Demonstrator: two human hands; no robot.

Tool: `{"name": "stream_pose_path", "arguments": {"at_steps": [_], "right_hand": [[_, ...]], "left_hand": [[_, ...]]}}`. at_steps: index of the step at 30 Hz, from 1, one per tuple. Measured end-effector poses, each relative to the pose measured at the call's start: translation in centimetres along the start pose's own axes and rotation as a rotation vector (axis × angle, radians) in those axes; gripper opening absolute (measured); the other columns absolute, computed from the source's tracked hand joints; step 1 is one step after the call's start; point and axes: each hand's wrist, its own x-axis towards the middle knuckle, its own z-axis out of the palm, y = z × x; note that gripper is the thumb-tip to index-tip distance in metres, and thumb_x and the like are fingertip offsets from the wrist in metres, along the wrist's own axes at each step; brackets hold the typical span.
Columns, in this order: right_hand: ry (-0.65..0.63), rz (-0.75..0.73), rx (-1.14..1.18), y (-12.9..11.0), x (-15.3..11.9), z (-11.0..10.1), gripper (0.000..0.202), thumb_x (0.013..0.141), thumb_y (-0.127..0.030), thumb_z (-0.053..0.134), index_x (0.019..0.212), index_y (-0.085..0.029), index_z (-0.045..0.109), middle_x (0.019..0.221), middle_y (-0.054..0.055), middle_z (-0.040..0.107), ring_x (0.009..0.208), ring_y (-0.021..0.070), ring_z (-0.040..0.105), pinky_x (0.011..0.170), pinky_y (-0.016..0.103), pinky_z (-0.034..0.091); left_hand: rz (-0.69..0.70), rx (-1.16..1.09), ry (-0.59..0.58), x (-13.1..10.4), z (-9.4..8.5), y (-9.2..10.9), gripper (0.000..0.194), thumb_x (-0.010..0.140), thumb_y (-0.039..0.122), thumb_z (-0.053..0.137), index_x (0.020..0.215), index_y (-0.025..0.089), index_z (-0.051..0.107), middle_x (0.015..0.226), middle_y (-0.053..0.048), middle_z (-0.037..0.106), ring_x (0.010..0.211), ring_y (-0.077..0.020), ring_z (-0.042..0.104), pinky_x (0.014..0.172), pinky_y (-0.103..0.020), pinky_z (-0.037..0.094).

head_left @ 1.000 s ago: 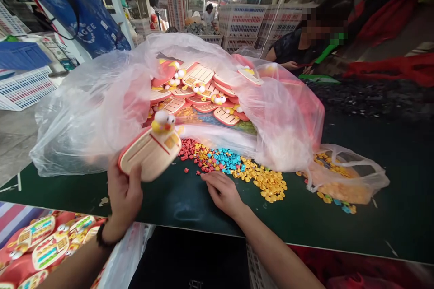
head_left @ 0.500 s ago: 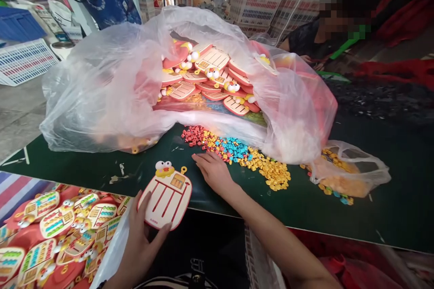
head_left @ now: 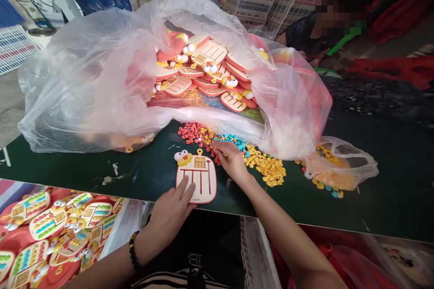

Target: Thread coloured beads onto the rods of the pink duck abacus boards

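A cream and red toy board point(head_left: 197, 177) with a yellow duck head lies flat on the dark green table point(head_left: 373, 189) near its front edge. My left hand point(head_left: 171, 210) rests on the board's lower left corner with fingers spread. My right hand point(head_left: 230, 159) lies palm down on a strip of small red, yellow and blue beads point(head_left: 251, 156) just right of the board. Whether it has a bead pinched is hidden.
A big clear plastic bag point(head_left: 101, 81) full of the same boards lies behind the beads. A smaller bag of yellow beads point(head_left: 339, 167) sits at right. Filled boards point(head_left: 50, 230) are piled at lower left. Another person point(head_left: 322, 27) sits across the table.
My left hand brought the board down from the air and laid it flat on the table. My right hand shifted right along the beads.
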Motion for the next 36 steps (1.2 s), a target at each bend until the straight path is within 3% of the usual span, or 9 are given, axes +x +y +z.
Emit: {"name": "stream_pose_path", "arguments": {"at_steps": [3,7,10,15,20,24,27,30,36], "right_hand": [[0.086,0.098,0.026,-1.1,-1.2,0.3,0.022,0.095,-0.029,0.049,0.097,-0.023,0.07,0.097,0.005,0.074,0.093,0.019,0.067,0.084,0.035,0.051],[-0.009,0.079,-0.171,-2.1,-2.0,1.5,0.024,0.095,-0.023,0.048,0.101,-0.023,0.071,0.104,0.006,0.074,0.093,0.02,0.066,0.087,0.037,0.046],[-0.081,0.001,-0.305,-2.2,-2.2,1.6,0.026,0.095,-0.02,0.047,0.106,-0.022,0.07,0.114,0.005,0.071,0.099,0.0211,0.064,0.09,0.037,0.043],[-0.096,-0.056,-0.356,-2.7,-3.6,0.4,0.028,0.095,-0.02,0.047,0.116,-0.019,0.066,0.116,0.006,0.07,0.109,0.0228,0.06,0.089,0.037,0.042],[-0.125,0.015,-0.301,-5.7,-6.2,0.7,0.036,0.094,-0.016,0.043,0.127,-0.016,0.058,0.122,0.011,0.067,0.122,0.0235,0.054,0.093,0.039,0.042],[-0.147,0.012,-0.139,-7.3,-6.3,0.9,0.042,0.093,-0.011,0.038,0.133,-0.011,0.051,0.126,0.011,0.064,0.123,0.0215,0.053,0.093,0.037,0.044],[-0.027,0.073,-0.062,-5.7,-5.0,-0.2,0.035,0.094,-0.014,0.041,0.122,-0.018,0.06,0.112,0.008,0.071,0.104,0.0191,0.062,0.087,0.034,0.049],[0.103,0.188,-0.21,-2.8,-3.5,-1.6,0.026,0.094,-0.018,0.045,0.105,-0.021,0.069,0.097,0.007,0.073,0.089,0.0212,0.064,0.081,0.036,0.051],[-0.017,0.17,-0.438,0.9,-1.6,-2.0,0.022,0.09,-0.013,0.05,0.091,-0.019,0.071,0.089,0.008,0.073,0.079,0.0222,0.061,0.072,0.033,0.048]], "left_hand": [[0.076,-0.021,0.034,2.6,-0.3,0.5,0.045,0.081,0.037,0.065,0.123,0.022,0.059,0.132,-0.014,0.057,0.103,-0.0324,0.058,0.088,-0.051,0.049],[0.178,-0.102,0.074,3.7,1.0,0.3,0.053,0.08,0.041,0.066,0.13,0.025,0.055,0.14,-0.012,0.05,0.129,-0.04,0.037,0.105,-0.066,0.028],[0.191,-0.117,0.045,3.6,1.8,0.1,0.052,0.084,0.04,0.061,0.133,0.026,0.051,0.142,-0.011,0.048,0.134,-0.0392,0.032,0.108,-0.066,0.024],[0.186,-0.129,0.028,3.5,1.7,0.1,0.051,0.085,0.039,0.06,0.133,0.024,0.051,0.142,-0.012,0.047,0.136,-0.0397,0.029,0.108,-0.067,0.023],[0.196,-0.151,0.037,3.4,1.5,0.0,0.055,0.086,0.037,0.058,0.137,0.024,0.045,0.141,-0.013,0.047,0.137,-0.0368,0.029,0.109,-0.065,0.024],[0.178,-0.186,0.046,3.3,1.7,-0.2,0.061,0.088,0.037,0.055,0.142,0.014,0.037,0.14,-0.018,0.045,0.137,-0.0305,0.033,0.113,-0.056,0.025],[0.18,-0.13,0.036,3.5,1.9,-0.1,0.072,0.087,0.048,0.055,0.146,0.014,0.031,0.146,-0.018,0.041,0.136,-0.0316,0.033,0.112,-0.053,0.026],[0.193,-0.061,0.011,3.6,2.0,0.1,0.077,0.084,0.06,0.054,0.145,0.017,0.035,0.147,-0.015,0.041,0.133,-0.0344,0.036,0.11,-0.054,0.025],[0.302,-0.056,0.022,3.1,2.0,0.6,0.074,0.085,0.067,0.047,0.139,0.016,0.045,0.142,-0.013,0.049,0.133,-0.0319,0.036,0.111,-0.051,0.022]]}}
